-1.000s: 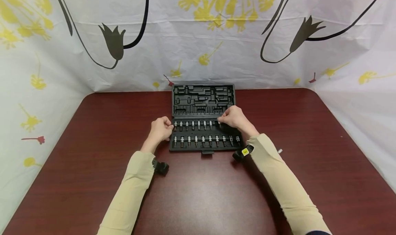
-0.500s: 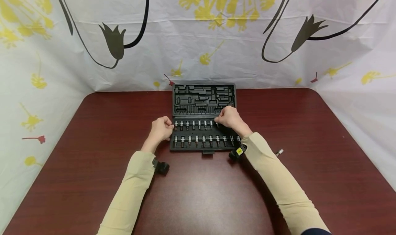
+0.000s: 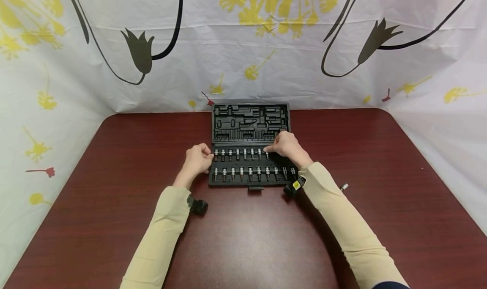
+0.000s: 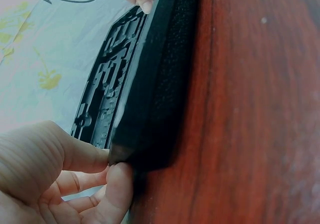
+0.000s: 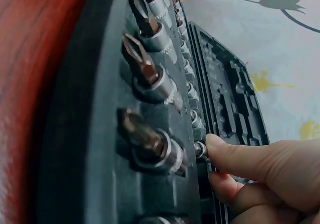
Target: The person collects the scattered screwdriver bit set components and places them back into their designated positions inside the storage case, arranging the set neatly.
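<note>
A black plastic socket case (image 3: 236,163) lies opened on the table, its lid back. Two rows of silver bit sockets (image 3: 250,172) fill its base. My left hand (image 3: 196,158) pinches the case's left edge between thumb and fingers, as the left wrist view (image 4: 75,179) shows close up. My right hand (image 3: 288,146) is over the right end of the back row. Its thumb (image 5: 225,154) presses on the last bit socket (image 5: 201,150) of that row, which sits in its slot. The other right fingers are bent below the thumb, apart from that socket.
One loose bit socket (image 3: 344,187) lies on the dark red table (image 3: 251,234), right of the case and beside the right forearm. The lid (image 3: 249,122) stands against a white patterned curtain (image 3: 190,77) at the back.
The right hand has shifted slightly left and set the bit socket into the back row; its thumb now presses there. The left hand has stayed on the case edge.
</note>
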The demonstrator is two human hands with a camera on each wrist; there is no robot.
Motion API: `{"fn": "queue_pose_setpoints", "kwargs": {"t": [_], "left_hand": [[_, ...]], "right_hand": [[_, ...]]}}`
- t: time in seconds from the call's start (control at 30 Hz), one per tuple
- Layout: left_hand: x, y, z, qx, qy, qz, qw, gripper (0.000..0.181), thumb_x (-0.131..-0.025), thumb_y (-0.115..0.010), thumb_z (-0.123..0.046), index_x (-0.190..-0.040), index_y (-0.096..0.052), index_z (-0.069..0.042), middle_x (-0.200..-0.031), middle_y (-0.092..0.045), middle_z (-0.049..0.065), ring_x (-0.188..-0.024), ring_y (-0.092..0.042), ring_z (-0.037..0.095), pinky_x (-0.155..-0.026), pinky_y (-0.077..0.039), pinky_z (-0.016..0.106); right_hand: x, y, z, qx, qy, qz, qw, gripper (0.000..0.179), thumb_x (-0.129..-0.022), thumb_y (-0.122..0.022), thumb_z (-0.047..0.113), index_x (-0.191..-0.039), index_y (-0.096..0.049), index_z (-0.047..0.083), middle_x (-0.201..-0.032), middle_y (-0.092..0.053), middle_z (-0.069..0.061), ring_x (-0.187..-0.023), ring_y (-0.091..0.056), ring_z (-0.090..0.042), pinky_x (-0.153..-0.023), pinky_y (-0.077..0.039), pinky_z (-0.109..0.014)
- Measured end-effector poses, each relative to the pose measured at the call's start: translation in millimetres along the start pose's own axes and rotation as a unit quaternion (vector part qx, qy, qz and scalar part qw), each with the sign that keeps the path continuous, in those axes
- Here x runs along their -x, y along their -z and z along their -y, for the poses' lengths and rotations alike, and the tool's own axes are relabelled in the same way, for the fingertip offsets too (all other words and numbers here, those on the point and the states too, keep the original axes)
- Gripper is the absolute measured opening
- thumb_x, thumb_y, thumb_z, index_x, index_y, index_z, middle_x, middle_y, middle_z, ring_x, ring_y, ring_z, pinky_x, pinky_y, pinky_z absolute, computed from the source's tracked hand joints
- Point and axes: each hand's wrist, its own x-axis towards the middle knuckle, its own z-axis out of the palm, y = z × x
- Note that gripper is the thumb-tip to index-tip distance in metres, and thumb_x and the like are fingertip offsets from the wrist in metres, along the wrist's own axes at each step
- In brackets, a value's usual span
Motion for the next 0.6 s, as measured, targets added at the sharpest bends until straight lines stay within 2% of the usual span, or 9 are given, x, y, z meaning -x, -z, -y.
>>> {"fn": "queue_pose_setpoints", "kwargs": {"t": [0.37,0.6], "left_hand": [[-0.7,1.7,-0.7,0.004,0.007,0.013,0.9999,0.005,-0.091,-0.056,-0.005,-0.090,-0.054,-0.001,-0.082,-0.059,0.013,-0.056,-0.059,0.020,-0.049,-0.055,0.028],[-0.9,0.5,0.3,0.000,0.004,0.005,1.0000,0.006,-0.091,-0.057,-0.005,-0.088,-0.054,0.000,-0.078,-0.059,0.012,-0.051,-0.057,0.017,-0.047,-0.054,0.028]], "right_hand": [[-0.3,0.5,-2.9,0.019,0.011,-0.019,0.9996,0.054,-0.077,-0.077,0.037,-0.044,-0.040,0.016,-0.044,-0.027,0.006,-0.042,-0.023,-0.008,-0.044,-0.027,-0.024],[4.0,-0.3,-4.5,0.009,0.029,-0.028,0.9992,0.056,-0.077,-0.077,0.035,-0.042,-0.038,0.016,-0.043,-0.026,0.006,-0.041,-0.022,-0.008,-0.043,-0.026,-0.023]]}}
